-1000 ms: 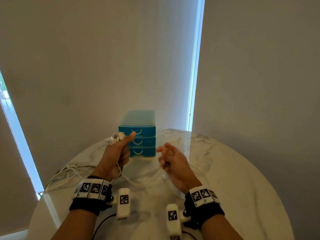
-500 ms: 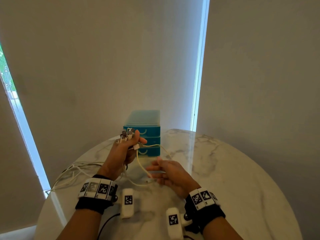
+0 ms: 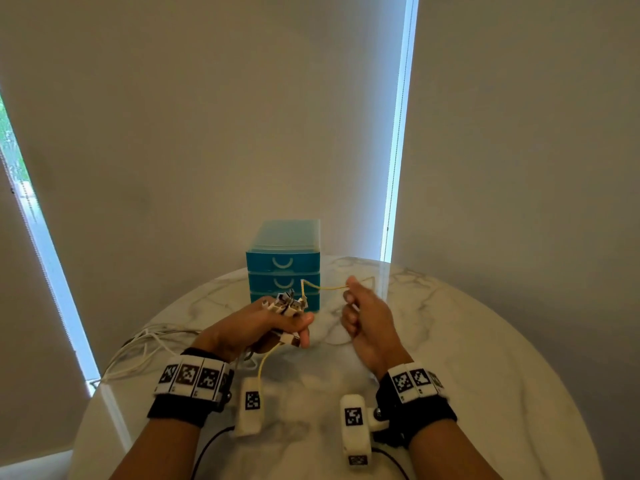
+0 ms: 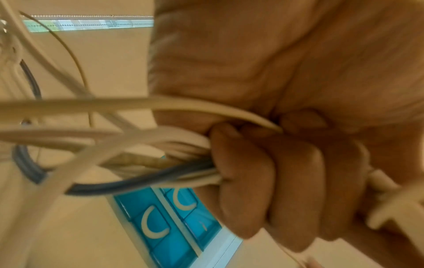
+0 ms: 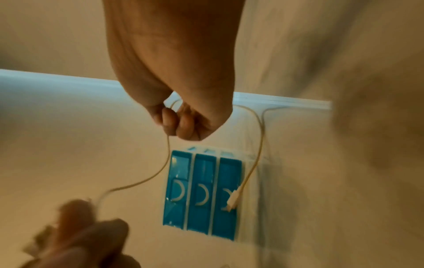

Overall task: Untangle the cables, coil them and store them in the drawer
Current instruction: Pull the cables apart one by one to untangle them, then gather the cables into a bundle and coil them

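Yellow cable (image 3: 325, 288) stretches between two hands above a round marble counter (image 3: 485, 358). Left hand (image 3: 252, 329) is clenched around a bundle of cables (image 4: 137, 163), white plugs (image 3: 285, 304) sticking up past its fingers. Right hand (image 3: 369, 322) pinches the yellow cable in curled fingers; one free plug end (image 5: 234, 200) dangles. More white cables (image 3: 138, 351) trail loose over the counter's left edge. By the look of it, sorting is at an early stage: one cable is being drawn out, nothing is coiled, and all three blue drawers (image 3: 283, 271) at the counter's far side are closed. Pale blinds hang behind, with daylight at their edges.
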